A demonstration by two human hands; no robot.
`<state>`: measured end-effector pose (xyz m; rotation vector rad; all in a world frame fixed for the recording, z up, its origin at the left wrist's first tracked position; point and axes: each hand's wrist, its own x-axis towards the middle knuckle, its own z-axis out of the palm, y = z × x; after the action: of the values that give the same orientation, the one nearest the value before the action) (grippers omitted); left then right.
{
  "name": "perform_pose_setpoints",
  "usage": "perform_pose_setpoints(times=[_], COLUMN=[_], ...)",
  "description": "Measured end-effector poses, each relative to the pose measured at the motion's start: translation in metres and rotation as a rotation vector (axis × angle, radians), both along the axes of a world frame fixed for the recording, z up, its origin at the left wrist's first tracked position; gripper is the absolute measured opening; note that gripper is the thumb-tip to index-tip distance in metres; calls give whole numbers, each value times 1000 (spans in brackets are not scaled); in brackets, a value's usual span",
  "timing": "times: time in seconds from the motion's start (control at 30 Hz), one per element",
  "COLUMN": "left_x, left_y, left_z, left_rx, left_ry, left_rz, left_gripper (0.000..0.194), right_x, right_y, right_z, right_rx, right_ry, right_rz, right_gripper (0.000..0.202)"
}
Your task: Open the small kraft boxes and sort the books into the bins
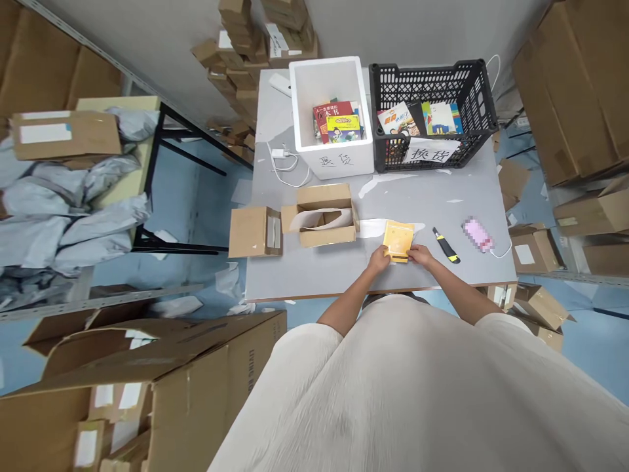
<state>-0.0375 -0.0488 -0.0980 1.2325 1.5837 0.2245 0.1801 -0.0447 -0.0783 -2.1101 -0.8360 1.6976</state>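
Blue floor (216, 203) and a pale wall (393, 33) surround a grey worktop (314, 282). At far left, grey parcels (78, 223) lie heaped, a labelled cardboard box (69, 134) among them. On the worktop's left, a closed carton (248, 233) stands next to an open carton (327, 239) with paper (312, 218) inside; behind the open one, a white foam box (337, 160) holds several books (339, 124). Next, near the worktop's front edge, is a yellow book (398, 240); it seems to be a book, though its print is too small to read. The left hand (378, 260) has its fingers gripping the near left side, and the right hand (421, 255) pinches the opposite side between its fingers. Farther back, a black crate (388, 160) contains more books, with a handwritten sign (432, 151) on its front. Right of the hands lie a black-and-yellow cutter (446, 246) and a pink pixelated object (476, 235). Brown cartons (535, 249) stand beyond the worktop's right end.
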Motion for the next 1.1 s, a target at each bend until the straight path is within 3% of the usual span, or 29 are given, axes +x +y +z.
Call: perform_pose_setpoints(times=[0.2,0.33,0.43,0.57,0.73,0.87,1.0,1.1], left_x=[10,23,28,23,12,4,0,0], left_y=[3,20,37,52,61,63,61,58], left_z=[13,30,45,60,67,67,65,63], left_rx=[21,125,225,290,312,319,313,244], left_ry=[-70,-198,-204,-145,-266,-428,-364,-323], left_rz=[27,112,152,199,273,286,301,337], left_gripper=[33,22,33,38,27,19,19,11], right_x=[-9,-18,-29,-36,-18,1,7,7], right_y=[-1,2,3,6,19,28,28,29], right_z=[8,28,44,59,62,60,60,63], right_rx=[112,337,544,630,576,429,392,429], right_ry=[10,-55,-155,-156,-188,-129,40,40], right_rz=[61,161,297,376,146,31,-52,-127], right_gripper=[22,19,17,21,35,31,30,33])
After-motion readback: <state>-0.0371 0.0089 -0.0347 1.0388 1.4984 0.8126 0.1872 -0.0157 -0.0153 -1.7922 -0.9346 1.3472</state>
